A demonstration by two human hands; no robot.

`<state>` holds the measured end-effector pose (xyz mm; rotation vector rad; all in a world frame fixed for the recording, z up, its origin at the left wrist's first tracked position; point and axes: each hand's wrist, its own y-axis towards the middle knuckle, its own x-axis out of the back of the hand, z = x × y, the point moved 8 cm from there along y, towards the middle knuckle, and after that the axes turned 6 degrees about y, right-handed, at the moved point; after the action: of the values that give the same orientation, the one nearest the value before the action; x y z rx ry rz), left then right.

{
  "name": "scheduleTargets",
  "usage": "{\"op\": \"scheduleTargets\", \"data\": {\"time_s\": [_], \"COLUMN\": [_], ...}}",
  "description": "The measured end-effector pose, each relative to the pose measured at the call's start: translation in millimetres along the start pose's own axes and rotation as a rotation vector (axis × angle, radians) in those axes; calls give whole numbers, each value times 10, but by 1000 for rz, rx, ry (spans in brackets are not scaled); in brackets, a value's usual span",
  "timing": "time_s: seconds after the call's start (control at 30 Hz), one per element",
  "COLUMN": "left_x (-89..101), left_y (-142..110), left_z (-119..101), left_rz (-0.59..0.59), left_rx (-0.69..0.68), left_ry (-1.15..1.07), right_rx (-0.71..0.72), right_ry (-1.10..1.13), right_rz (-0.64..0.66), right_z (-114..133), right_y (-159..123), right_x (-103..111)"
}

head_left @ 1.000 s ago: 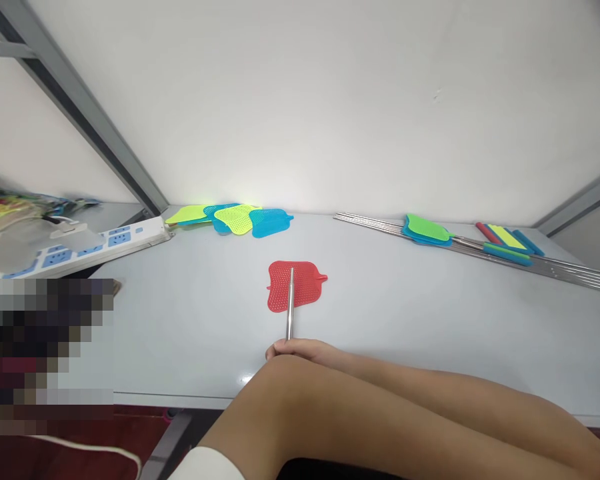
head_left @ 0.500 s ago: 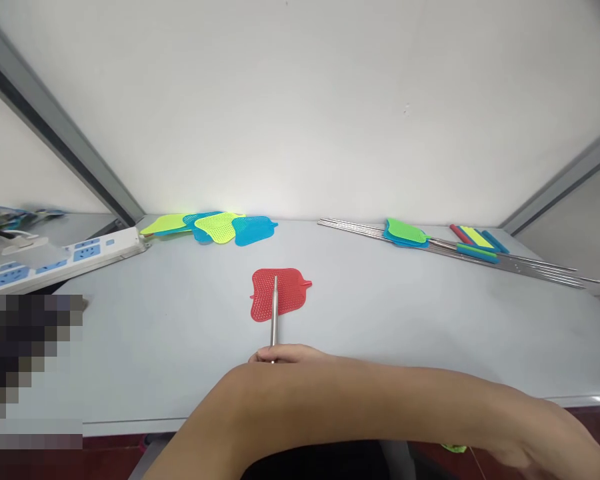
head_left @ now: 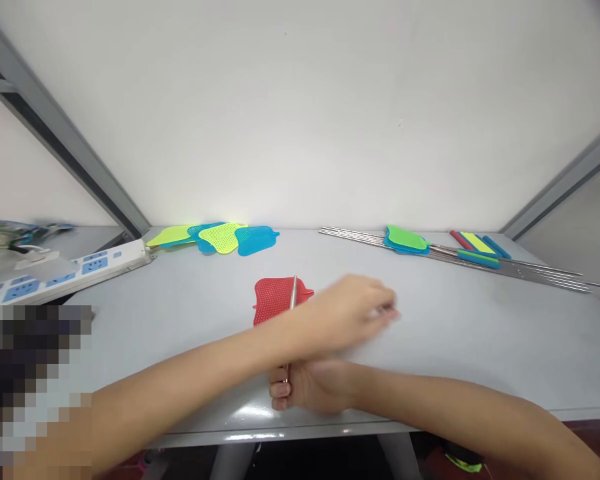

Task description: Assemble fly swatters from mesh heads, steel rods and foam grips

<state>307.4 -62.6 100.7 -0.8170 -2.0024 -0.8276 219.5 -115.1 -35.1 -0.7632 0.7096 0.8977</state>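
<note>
My right hand (head_left: 307, 387) is closed around the lower part of a thin metal rod (head_left: 293, 293), near the table's front edge. The rod points away from me, its upper end over a red perforated fly swatter head (head_left: 271, 298) on the table. My left arm crosses above the right hand and covers part of the rod and of the red head. Beyond them, to the right, my left hand (head_left: 363, 310) hangs over the table, fingers curled and smeared by motion. Whether it holds anything small cannot be made out.
Yellow and blue swatter heads (head_left: 220, 238) overlap along the wall at back left. At back right lie long metal rods (head_left: 353, 235), a green swatter head (head_left: 406, 238) over blue, and coloured handle tubes (head_left: 480, 244). A white power strip (head_left: 123, 257) stands at the left.
My left forearm has swung back from the lower right, bringing the left hand into view over the table. The rod has shifted right over the red head, and the right hand shows more.
</note>
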Motion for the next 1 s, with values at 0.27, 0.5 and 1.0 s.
{"op": "scheduleTargets", "data": {"time_s": [0.27, 0.5, 1.0], "left_x": [440, 63, 25], "left_y": [-858, -940, -1126], "left_z": [1440, 1208, 1360], "left_rz": [-504, -356, -559], "left_rx": [827, 666, 657], "left_ry": [-380, -1076, -1286], "right_rx": [53, 17, 109], "right_ry": [137, 89, 105], "right_rz": [46, 43, -119], "right_z": [9, -36, 14], "right_y": [-21, -16, -78], "right_x": [-82, -96, 36]}}
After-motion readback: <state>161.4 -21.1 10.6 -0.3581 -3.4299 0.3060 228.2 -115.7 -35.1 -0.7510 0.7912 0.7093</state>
